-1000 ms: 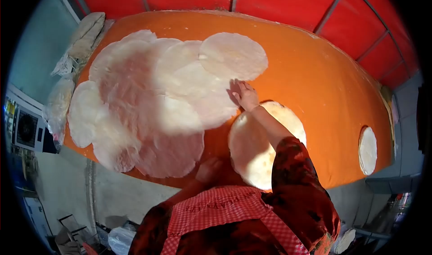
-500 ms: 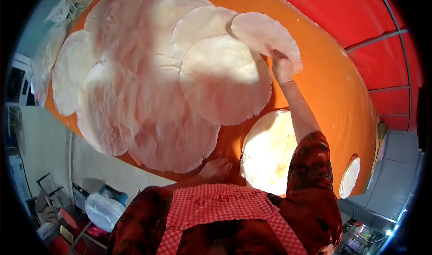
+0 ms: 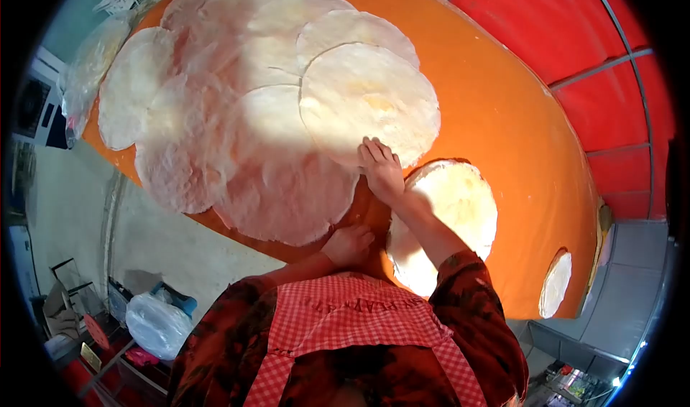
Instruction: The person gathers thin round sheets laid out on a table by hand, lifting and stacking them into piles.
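My right hand rests with its fingers stretched out over the near edge of a round, thin dough sheet. This sheet lies at the right side of a broad spread of overlapping sheets. Closed in a loose fist, my left hand sits on the orange table by the near edge of that spread; nothing shows in it. Under my right forearm is a thicker round stack of sheets, brightly lit and partly covered by the arm.
A small pale round piece lies at the table's right end. Clear plastic hangs by the left edge. Red tiled panels border the far right side. A plastic bag stands low at the left, beside the pale floor.
The sheet my right hand held up at the far right no longer hangs apart; it seems laid onto the spread. That hand has come nearer and leftward. My left hand stays in place.
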{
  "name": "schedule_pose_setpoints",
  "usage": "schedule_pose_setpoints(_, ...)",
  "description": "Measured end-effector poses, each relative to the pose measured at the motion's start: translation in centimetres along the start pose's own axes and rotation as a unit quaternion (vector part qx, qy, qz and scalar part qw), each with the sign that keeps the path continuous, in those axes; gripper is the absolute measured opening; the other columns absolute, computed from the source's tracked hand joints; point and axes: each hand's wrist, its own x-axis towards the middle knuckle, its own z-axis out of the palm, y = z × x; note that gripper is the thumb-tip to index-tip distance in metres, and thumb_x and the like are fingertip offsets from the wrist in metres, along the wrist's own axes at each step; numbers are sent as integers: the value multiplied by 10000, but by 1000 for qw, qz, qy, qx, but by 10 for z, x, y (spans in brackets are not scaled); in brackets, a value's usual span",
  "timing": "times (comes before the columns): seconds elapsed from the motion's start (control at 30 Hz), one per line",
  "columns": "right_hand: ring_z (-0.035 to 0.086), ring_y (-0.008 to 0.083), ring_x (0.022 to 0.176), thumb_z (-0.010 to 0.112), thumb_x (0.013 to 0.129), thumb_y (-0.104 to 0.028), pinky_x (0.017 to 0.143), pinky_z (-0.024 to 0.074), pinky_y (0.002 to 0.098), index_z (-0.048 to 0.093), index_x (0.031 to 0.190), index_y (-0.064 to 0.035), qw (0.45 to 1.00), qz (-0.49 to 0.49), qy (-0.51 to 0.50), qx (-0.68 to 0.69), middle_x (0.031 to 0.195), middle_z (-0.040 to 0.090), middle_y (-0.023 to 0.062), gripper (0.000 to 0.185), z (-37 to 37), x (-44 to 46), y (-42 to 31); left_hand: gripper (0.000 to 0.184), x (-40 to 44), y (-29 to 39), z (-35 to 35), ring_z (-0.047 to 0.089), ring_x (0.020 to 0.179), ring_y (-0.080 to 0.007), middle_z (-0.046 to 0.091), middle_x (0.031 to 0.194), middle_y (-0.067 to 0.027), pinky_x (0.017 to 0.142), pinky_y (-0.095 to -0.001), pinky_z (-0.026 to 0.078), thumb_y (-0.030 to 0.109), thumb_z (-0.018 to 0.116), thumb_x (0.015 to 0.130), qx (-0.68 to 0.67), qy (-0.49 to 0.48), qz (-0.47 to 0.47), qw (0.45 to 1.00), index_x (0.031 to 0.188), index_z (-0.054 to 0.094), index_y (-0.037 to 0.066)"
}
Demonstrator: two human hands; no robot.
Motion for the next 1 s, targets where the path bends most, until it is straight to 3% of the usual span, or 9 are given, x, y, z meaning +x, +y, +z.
schedule_pose_setpoints(0.03, 397, 262, 1318, 663, 807, -217, 1022, 363, 437, 511, 1328, -59, 999, -3, -44, 1, 1439, 438, 81, 566, -4, -2, 3, 127, 0, -1, 1, 598, 755, -293, 561, 854, -101, 657, -384, 528, 96, 648, 732, 0, 5, 6, 1000, 836, 597, 45)
schedule_pose_setpoints(0.17, 277, 270, 1412, 672, 840, -360, 1130, 260, 449, 383, 1433, -71, 987, -24, -155, -19, 1529, 305, 97, 720, -22, -8, 9, 156, -5, 3, 4, 608, 793, -303, 577, 901, -98, 677, -386, 532, 77, 657, 734, -7, 13, -16, 1000, 878, 610, 41)
schedule_pose_setpoints(0.4, 364, 280, 1350, 661, 833, -309, 1072, 330, 472, 482, 1354, -72, 994, -27, -105, -9, 1462, 409, 105, 600, -22, -8, 7, 161, -30, 19, -18, 613, 784, -329, 604, 897, -131, 673, -388, 519, -1, 657, 733, -68, 108, -40, 991, 878, 596, 28)
schedule_pose_setpoints(0.57, 433, 267, 1295, 630, 847, -217, 988, 415, 447, 551, 1292, -109, 998, -20, -22, -51, 1409, 486, 62, 465, 3, -7, 9, 130, -94, 33, -60, 602, 728, -344, 597, 819, -154, 628, -384, 496, -31, 631, 761, -59, 185, -141, 971, 869, 589, 29)
schedule_pose_setpoints(0.63, 459, 260, 1261, 622, 843, -197, 958, 434, 443, 566, 1268, -113, 998, -23, -6, -52, 1385, 506, 57, 437, 5, -7, 11, 93, -131, 30, -67, 590, 683, -288, 580, 784, -134, 592, -341, 476, -20, 625, 793, -54, 188, -233, 953, 860, 579, 25)
schedule_pose_setpoints(0.73, 423, 297, 1295, 604, 847, -216, 1032, 359, 465, 562, 1256, -66, 997, -35, -7, -64, 1391, 493, 97, 438, 13, -17, 23, 64, -164, 44, -80, 561, 652, -214, 561, 756, -109, 569, -291, 441, -17, 609, 831, -87, 247, -330, 907, 865, 574, 24)
schedule_pose_setpoints(0.83, 423, 299, 1292, 627, 833, -262, 1030, 355, 472, 543, 1271, -55, 997, -33, 0, -76, 1385, 494, 106, 492, 5, -24, 15, 48, -200, 39, -78, 522, 640, -156, 538, 746, -82, 564, -261, 419, -20, 594, 852, -54, 261, -370, 890, 870, 569, 17)
schedule_pose_setpoints(0.93, 419, 302, 1294, 648, 815, -311, 1028, 352, 484, 508, 1304, -46, 999, -25, -15, -45, 1397, 478, 118, 574, -10, -22, 4, 48, -208, 40, -74, 529, 647, -159, 528, 765, -89, 560, -270, 425, -25, 594, 847, -53, 295, -378, 876, 856, 566, 13)
schedule_pose_setpoints(1.0, 414, 305, 1298, 643, 795, -264, 1015, 364, 485, 477, 1335, -51, 997, -31, -33, -65, 1411, 457, 124, 604, -12, -18, 7, 58, -211, 30, -71, 534, 680, -152, 534, 802, -79, 587, -265, 437, -13, 603, 849, -41, 323, -376, 867, 887, 571, 17)
